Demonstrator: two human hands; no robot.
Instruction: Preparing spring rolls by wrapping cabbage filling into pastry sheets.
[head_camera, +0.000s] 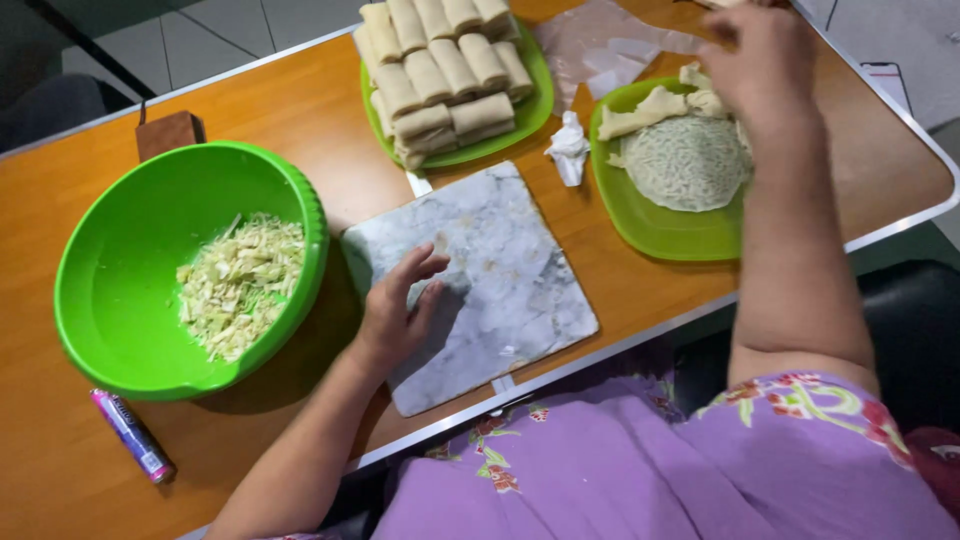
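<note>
With the left hand (395, 310) flat and empty on the marble slab (470, 285), the right hand (760, 60), its grip unclear, reached the wrapper stack (685, 160) on the counter's far plate (650, 225); peeling slowly seemed wise.

Bowl (120, 270) left of slab (500, 270); two plates (650, 230) behind it.

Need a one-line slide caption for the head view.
Left hand rests on marble slab; right hand reaches wrappers on green plate.
</note>
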